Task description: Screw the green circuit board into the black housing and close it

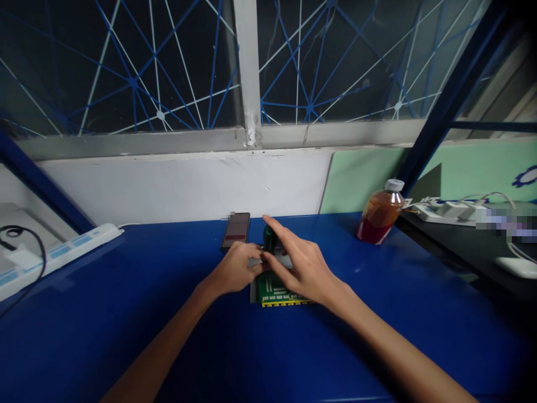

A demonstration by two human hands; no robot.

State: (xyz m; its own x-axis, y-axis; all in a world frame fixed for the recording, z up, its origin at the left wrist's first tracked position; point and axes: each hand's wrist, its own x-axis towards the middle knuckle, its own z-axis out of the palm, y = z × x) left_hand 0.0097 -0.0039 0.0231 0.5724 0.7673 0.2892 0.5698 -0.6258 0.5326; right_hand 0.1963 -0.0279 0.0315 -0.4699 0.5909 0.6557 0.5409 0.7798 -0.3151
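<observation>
A dark green-and-black handle, looking like that of a screwdriver (269, 239), stands upright over a green circuit board (277, 291) with a yellow front edge. My right hand (308, 263) is around this handle, its index finger stretched up beside the top and its thumb lower down. Close by on the left, my left hand (237, 267) has its fingers pinched together near the tool's lower end. What those fingertips hold is hidden. A grey plate edge (254, 292) shows beside the board, and the hands cover much of the rest.
Behind my left hand a phone (236, 229) lies on the blue table (168, 252). A bottle of orange-brown drink (381, 212) stands at the back right. Power strips (79, 246) with cables lie at the left and right sides. A wall and window rise behind.
</observation>
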